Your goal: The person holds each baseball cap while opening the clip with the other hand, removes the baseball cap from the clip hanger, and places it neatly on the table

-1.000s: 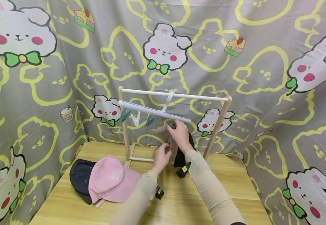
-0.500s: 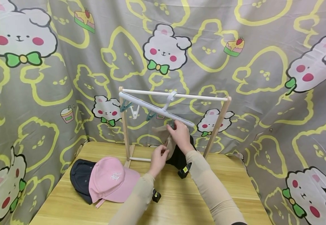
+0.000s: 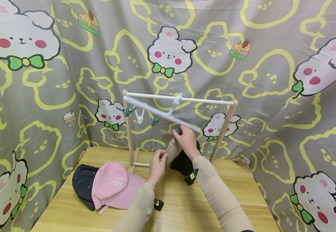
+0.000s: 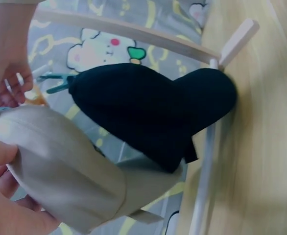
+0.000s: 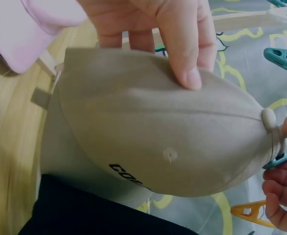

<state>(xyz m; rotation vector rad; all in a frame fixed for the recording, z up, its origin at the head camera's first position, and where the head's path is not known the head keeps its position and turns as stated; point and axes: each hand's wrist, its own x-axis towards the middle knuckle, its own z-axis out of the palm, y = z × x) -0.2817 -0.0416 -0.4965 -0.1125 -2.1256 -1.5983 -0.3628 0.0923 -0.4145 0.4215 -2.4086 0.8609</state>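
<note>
My left hand (image 3: 157,165) holds a beige baseball cap (image 5: 148,112) by the side of its crown, thumb on the near face and the other fingers behind. At the crown's button end, my right hand (image 3: 187,140) pinches a teal clothespin (image 5: 280,160), which sits right at the fabric there. Dark lettering shows on the cap in the right wrist view. Beside it a black baseball cap (image 4: 129,98) hangs from another teal clothespin (image 4: 58,83). Above both hands, a white clip hanger (image 3: 153,109) tilts down to the right, hooked on the rack's rod (image 3: 208,100).
The wooden rack's right post (image 3: 224,129) stands close to my right forearm. More clips, including a white clothespin (image 3: 139,116), dangle on the hanger's left. A pink cap (image 3: 113,185) overlaps a navy cap (image 3: 82,183) on the wooden table (image 3: 214,206). Patterned curtain (image 3: 214,74) surrounds it.
My left hand has moved slightly left and down, turning the beige cap so more of its crown shows. The hanger's left end has risen and its right end dipped. My right hand stays nearly in place.
</note>
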